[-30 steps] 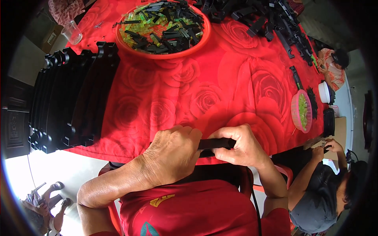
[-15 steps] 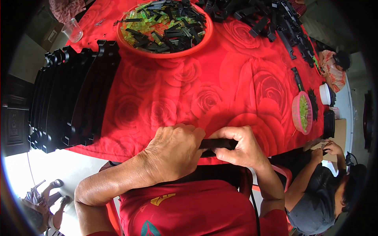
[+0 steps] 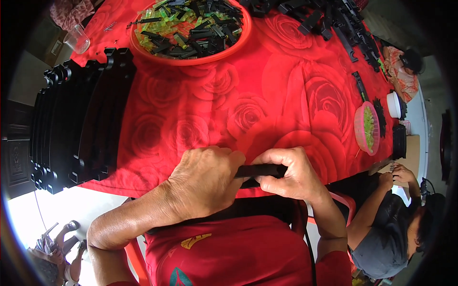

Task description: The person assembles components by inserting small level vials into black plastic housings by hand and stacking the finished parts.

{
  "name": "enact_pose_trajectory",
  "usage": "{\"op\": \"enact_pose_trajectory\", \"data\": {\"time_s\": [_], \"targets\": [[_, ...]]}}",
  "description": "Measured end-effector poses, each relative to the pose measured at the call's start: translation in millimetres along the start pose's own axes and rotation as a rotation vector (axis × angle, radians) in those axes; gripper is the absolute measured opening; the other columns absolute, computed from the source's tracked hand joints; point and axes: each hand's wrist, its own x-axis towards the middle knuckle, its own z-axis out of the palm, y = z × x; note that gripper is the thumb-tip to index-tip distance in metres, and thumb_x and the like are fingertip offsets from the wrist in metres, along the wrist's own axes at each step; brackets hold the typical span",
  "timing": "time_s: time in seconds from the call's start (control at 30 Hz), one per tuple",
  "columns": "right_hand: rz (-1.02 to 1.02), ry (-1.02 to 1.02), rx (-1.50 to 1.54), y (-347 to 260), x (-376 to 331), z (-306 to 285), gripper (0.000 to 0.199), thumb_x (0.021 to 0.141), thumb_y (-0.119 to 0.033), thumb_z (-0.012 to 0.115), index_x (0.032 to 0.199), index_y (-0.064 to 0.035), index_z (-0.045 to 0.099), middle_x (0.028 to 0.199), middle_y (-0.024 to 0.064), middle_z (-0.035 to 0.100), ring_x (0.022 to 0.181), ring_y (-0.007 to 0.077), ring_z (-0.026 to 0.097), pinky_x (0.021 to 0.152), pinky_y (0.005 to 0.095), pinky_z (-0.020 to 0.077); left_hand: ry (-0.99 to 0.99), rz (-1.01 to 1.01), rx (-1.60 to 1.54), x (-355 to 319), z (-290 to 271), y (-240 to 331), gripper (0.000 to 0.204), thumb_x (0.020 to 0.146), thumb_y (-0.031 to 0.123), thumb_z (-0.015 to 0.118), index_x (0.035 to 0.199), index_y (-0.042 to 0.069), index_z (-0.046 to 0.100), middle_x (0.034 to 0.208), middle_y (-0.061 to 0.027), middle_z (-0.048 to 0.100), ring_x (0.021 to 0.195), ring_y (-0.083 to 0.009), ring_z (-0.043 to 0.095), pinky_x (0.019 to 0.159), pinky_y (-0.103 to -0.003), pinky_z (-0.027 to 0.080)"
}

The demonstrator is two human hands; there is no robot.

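- My left grip (image 3: 205, 178) is clenched over the left end of a black part (image 3: 261, 170), knuckles up, hiding that end.
- My right grip (image 3: 296, 174) pinches the right end of the same part between thumb and forefinger.
- The part lies level between both grips, at the near edge of the bench (image 3: 248, 83); I cannot tell whether it touches the cloth. A dark edge shows below it, maybe the same piece, maybe another.
- How far along: the part is in hand and not set down, so I judge my work on it unfinished. What is done inside my fingers is hidden.
- Along the left edge, long black frames (image 3: 67, 128) stand side by side; whether they are finished or waiting, I cannot tell.
- Plenty looks unsorted: the orange basin (image 3: 191, 61), toward the far edge, holds loose black and yellow-green bits (image 3: 210, 31), and a black heap (image 3: 329, 21) covers the far right corner.
- By the right edge sit a pink basket (image 3: 361, 139) of green scraps (image 3: 369, 126) and a white bowl (image 3: 393, 105).
- Beyond the bench's right edge, a co-worker (image 3: 384, 245) has both hands together.
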Motion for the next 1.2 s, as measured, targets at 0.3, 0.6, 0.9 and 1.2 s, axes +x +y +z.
{"op": "enact_pose_trajectory", "data": {"time_s": [0.3,0.6,0.9,1.2], "targets": [[0.074,-0.139,0.071,-1,6,-7,0.027,0.083,-0.004,0.077,0.108,0.0053,0.076,0.086,0.0046,0.076,0.073,0.0065,0.068,0.064,0.0247,0.0525,0.005,-0.032,-0.068,-2,-2,2,0.022,0.093,0.019,0.079,0.097,0.001,0.069,0.083,-0.0174,0.069,0.079,-0.0386,0.071,0.069,-0.048,0.055],[0.058,-0.126,-0.031,-9,9,-7,0.024,0.083,-0.009,0.076,0.103,0.0043,0.077,0.085,0.0106,0.079,0.079,0.0119,0.074,0.072,0.0296,0.0592,0.003,-0.017,0.051,-5,5,0,0.018,0.093,0.014,0.076,0.101,0.000,0.068,0.085,-0.0184,0.069,0.082,-0.0401,0.072,0.069,-0.051,0.055],[0.046,-0.137,0.079,2,10,-6,0.026,0.082,-0.002,0.076,0.107,0.0052,0.077,0.088,0.0044,0.077,0.075,0.0054,0.067,0.067,0.0233,0.0522,-0.026,0.031,0.018,-5,-2,-3,0.026,0.097,0.024,0.071,0.096,-0.002,0.069,0.088,-0.0222,0.074,0.081,-0.0395,0.077,0.068,-0.051,0.060],[0.042,-0.122,0.049,-2,9,-4,0.028,0.083,-0.002,0.077,0.109,0.0058,0.076,0.090,0.0050,0.077,0.078,0.0060,0.067,0.068,0.0243,0.0528,0.007,0.026,0.086,-4,2,-4,0.025,0.096,0.023,0.072,0.098,-0.002,0.069,0.088,-0.0209,0.074,0.079,-0.0406,0.075,0.069,-0.052,0.059]]}}
